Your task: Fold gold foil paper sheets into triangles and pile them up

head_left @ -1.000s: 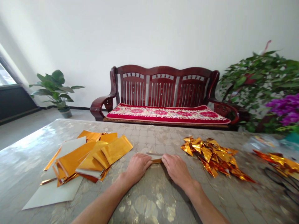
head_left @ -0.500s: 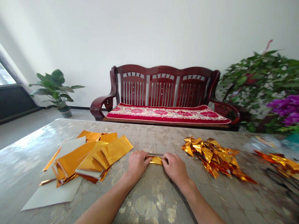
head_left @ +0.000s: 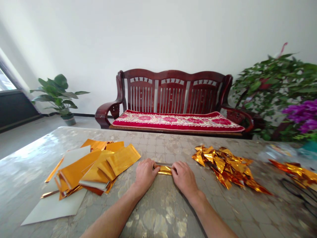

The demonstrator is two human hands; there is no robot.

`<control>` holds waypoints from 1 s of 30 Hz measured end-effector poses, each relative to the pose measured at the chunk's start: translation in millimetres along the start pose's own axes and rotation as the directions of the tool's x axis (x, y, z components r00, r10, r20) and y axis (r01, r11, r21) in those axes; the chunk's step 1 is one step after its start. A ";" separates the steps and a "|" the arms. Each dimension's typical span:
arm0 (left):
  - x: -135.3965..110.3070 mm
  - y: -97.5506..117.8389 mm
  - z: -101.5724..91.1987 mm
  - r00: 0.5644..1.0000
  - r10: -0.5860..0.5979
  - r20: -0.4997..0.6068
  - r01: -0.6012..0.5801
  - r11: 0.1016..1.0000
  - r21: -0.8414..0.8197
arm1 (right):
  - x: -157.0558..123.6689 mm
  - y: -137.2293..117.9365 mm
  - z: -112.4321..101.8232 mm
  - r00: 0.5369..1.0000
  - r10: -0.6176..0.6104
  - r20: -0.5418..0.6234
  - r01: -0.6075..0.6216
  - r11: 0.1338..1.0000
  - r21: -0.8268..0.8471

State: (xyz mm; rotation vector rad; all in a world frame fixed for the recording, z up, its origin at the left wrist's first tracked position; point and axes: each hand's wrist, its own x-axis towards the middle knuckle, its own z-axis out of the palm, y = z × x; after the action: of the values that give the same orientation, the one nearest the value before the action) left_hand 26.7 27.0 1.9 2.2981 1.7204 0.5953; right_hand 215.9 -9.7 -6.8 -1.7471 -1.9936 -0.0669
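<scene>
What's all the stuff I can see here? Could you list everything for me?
gold foil strip: one, gold, on the table between the two hands
flat foil sheets: a loose stack, gold and orange, table left
white sheets: at least two, white, under and beside that stack
folded foil pieces: a heap, gold, table right
second foil heap: one, gold, far right edge
table: one, grey-gold marbled, foreground
bench: one, dark red wood, by the wall
cushion: one, red floral, on the bench
potted plant: one, green, floor left
leafy plant: one, green, right
flowers: a cluster, purple, right
left hand: pinching the strip's left end
right hand: pinching its right end
</scene>
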 end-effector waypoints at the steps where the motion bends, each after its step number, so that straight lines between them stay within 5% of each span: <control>1: 0.0 0.1 0.1 1.000 -0.001 0.003 0.001 1.000 -0.001 | 0.0 -0.3 0.1 1.000 0.003 0.001 -0.003 1.000 -0.002; 30: -1.6 0.4 3.5 0.999 -0.043 0.000 0.043 0.998 0.042 | 0.4 1.7 4.5 0.999 0.053 -0.009 -0.052 0.998 0.045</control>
State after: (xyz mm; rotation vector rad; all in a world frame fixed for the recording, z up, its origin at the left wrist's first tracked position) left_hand 28.2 25.6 -1.4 2.2830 1.7933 0.5544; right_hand 216.0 -7.4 -11.2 -1.7659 -1.9263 -0.0131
